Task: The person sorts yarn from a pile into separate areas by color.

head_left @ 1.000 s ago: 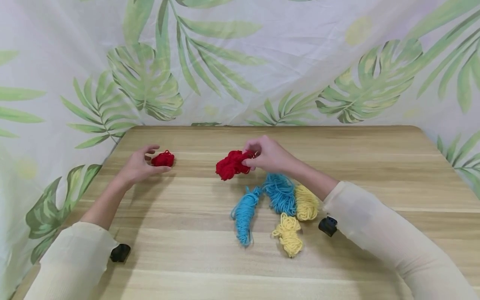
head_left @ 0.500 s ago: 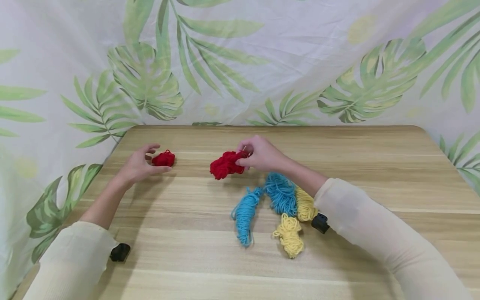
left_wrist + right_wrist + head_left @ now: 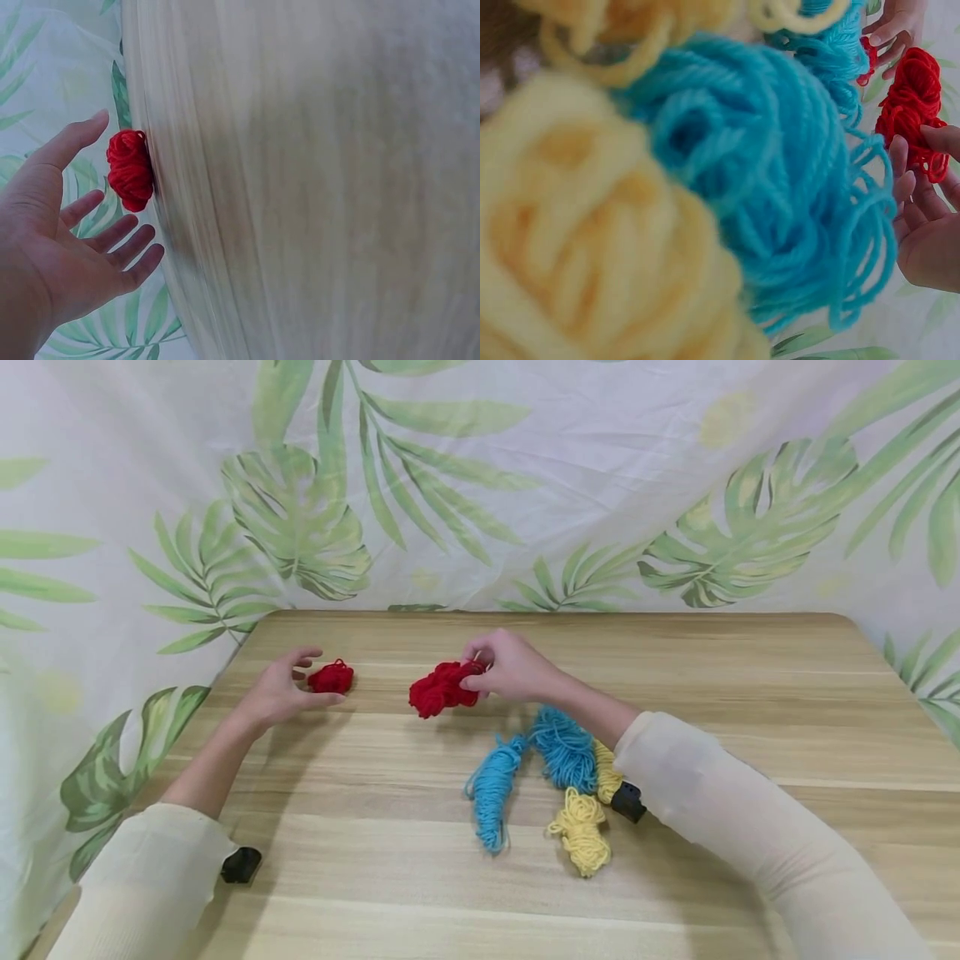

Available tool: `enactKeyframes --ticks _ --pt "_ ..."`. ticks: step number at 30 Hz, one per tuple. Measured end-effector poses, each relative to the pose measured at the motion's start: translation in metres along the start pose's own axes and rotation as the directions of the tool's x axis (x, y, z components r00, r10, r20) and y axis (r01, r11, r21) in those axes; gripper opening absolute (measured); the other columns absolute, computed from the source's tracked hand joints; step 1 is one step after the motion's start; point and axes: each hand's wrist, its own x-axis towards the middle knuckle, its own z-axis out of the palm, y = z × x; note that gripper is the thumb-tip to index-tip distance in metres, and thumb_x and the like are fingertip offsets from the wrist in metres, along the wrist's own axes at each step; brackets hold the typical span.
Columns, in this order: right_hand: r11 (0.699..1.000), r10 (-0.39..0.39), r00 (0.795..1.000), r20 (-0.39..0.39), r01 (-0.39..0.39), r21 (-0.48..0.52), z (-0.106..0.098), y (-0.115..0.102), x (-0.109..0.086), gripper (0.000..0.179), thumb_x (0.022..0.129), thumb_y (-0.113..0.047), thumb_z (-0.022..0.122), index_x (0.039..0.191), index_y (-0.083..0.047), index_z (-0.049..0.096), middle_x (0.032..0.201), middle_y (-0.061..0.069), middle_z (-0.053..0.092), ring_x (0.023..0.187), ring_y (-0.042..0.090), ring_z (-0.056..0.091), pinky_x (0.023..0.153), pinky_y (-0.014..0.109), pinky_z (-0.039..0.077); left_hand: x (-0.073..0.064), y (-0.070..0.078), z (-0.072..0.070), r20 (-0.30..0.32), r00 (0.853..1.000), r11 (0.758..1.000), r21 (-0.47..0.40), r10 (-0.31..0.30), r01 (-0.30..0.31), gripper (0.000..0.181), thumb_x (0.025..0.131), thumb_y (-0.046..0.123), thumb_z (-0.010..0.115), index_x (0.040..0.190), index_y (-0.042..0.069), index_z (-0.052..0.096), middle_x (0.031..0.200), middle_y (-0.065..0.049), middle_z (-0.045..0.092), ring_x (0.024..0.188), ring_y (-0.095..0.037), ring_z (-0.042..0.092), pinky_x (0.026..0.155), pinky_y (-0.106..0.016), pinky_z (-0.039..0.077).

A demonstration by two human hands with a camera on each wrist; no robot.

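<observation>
My right hand (image 3: pixel 510 668) pinches one end of a red yarn bundle (image 3: pixel 438 689) between thumb and fingers, holding it a little above the table. In the right wrist view the same red bundle (image 3: pixel 911 105) hangs from those fingertips. At the left, my left hand (image 3: pixel 281 689) has thumb and fingers spread around a smaller red yarn bundle (image 3: pixel 332 677) lying on the table. The left wrist view shows a gap between the left hand (image 3: pixel 82 232) and that small bundle (image 3: pixel 130 170).
Nearer on the wooden table (image 3: pixel 360 877) lie a slim blue yarn bundle (image 3: pixel 493 793), a thicker blue one (image 3: pixel 564 750), a yellow one (image 3: pixel 582 833) and another yellow one (image 3: pixel 604 768), partly covered by the right sleeve's black camera (image 3: pixel 628 802). A leaf-print cloth (image 3: pixel 450 485) hangs behind.
My right hand has carried the held red yarn bundle leftward, toward the small red one. The left hand stays in about the same place.
</observation>
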Motion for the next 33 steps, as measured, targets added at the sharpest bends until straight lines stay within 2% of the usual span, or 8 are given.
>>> enactKeyframes --ticks 3,10,18,25,33 --pt "1.000 0.005 1.000 -0.001 -0.005 -0.009 0.001 -0.001 0.003 0.010 0.095 -0.002 0.074 0.102 0.002 0.069 0.086 0.013 0.076 0.080 0.042 0.073 0.078 0.048 0.061 -0.001 0.000 0.000 0.000 1.000 1.000 -0.005 -0.001 0.001 0.093 0.088 0.022 0.084 0.156 -0.009 0.029 0.150 -0.042 0.035 0.131 -0.056 0.042 0.106 -0.066 0.040" --pt "1.000 0.006 1.000 0.000 -0.006 -0.026 0.003 -0.001 0.006 0.009 0.095 -0.004 0.074 0.100 0.001 0.069 0.086 0.013 0.076 0.081 0.042 0.073 0.063 0.028 0.057 0.000 0.002 0.001 0.009 1.000 1.000 -0.005 -0.009 0.009 0.093 0.088 0.022 0.084 0.157 -0.008 0.028 0.151 -0.040 0.035 0.131 -0.055 0.042 0.105 -0.066 0.042" --pt "0.997 0.012 1.000 -0.012 -0.013 -0.074 0.004 -0.001 0.014 0.009 0.095 -0.007 0.075 0.099 -0.001 0.070 0.081 0.010 0.075 0.080 0.040 0.073 0.059 0.026 0.049 0.004 0.000 0.002 0.013 1.000 1.000 -0.001 -0.021 0.021 0.094 0.088 0.024 0.084 0.158 -0.006 0.028 0.152 -0.039 0.034 0.132 -0.054 0.042 0.105 -0.065 0.043" --pt "0.995 0.018 1.000 -0.015 -0.019 -0.095 0.009 -0.007 0.021 0.010 0.095 -0.008 0.075 0.101 -0.001 0.070 0.082 0.010 0.075 0.080 0.039 0.073 0.062 0.027 0.053 0.003 -0.002 0.002 0.010 1.000 1.000 0.004 -0.008 0.008 0.094 0.088 0.022 0.085 0.157 -0.008 0.028 0.151 -0.040 0.036 0.131 -0.054 0.043 0.106 -0.065 0.042" --pt "0.994 -0.006 1.000 -0.029 0.003 -0.113 0.014 -0.011 0.029 0.010 0.095 -0.009 0.075 0.099 -0.001 0.071 0.078 0.009 0.074 0.078 0.039 0.072 0.060 0.025 0.050 0.001 -0.002 0.000 0.011 1.000 1.000 -0.001 0.000 0.000 0.095 0.087 0.021 0.085 0.157 -0.008 0.027 0.151 -0.041 0.034 0.131 -0.056 0.042 0.106 -0.065 0.041"
